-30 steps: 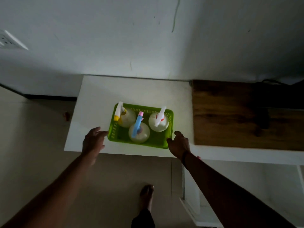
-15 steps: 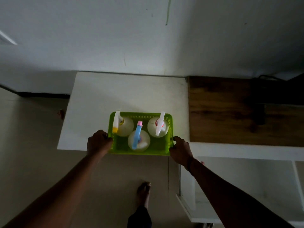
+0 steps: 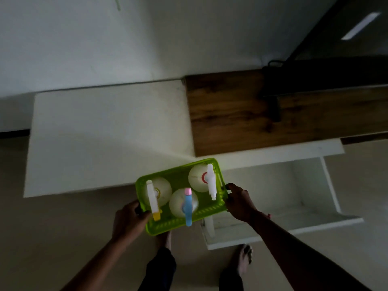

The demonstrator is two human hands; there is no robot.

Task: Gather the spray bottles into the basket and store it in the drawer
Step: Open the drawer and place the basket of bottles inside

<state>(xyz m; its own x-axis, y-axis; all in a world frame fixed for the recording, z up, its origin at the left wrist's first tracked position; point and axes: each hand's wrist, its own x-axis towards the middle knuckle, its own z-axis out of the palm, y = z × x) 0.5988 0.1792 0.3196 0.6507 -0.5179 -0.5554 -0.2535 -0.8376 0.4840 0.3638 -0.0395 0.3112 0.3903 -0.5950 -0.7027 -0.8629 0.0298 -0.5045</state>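
- Gathering is judged done: three spray bottles, yellow-tipped (image 3: 154,198), blue-triggered (image 3: 187,204) and red-collared (image 3: 206,179), are seen standing upright inside the green basket (image 3: 201,214)
- The basket is gripped at its short ends, the left hand (image 3: 128,221) clenched on one rim, the right hand (image 3: 238,200) on the other
- The basket is held in the air, tilted, off the white tabletop (image 3: 105,139)
- The open drawer (image 3: 279,222) is seen just right of the basket, and lower
- Left to do: basket lowered in, drawer pushed shut

White table (image 3: 100,139), bare top, against wall.
Dark wood slab (image 3: 252,114) lies on its right part; open white drawer (image 3: 273,225) below; two bare feet on floor (image 3: 52,227).
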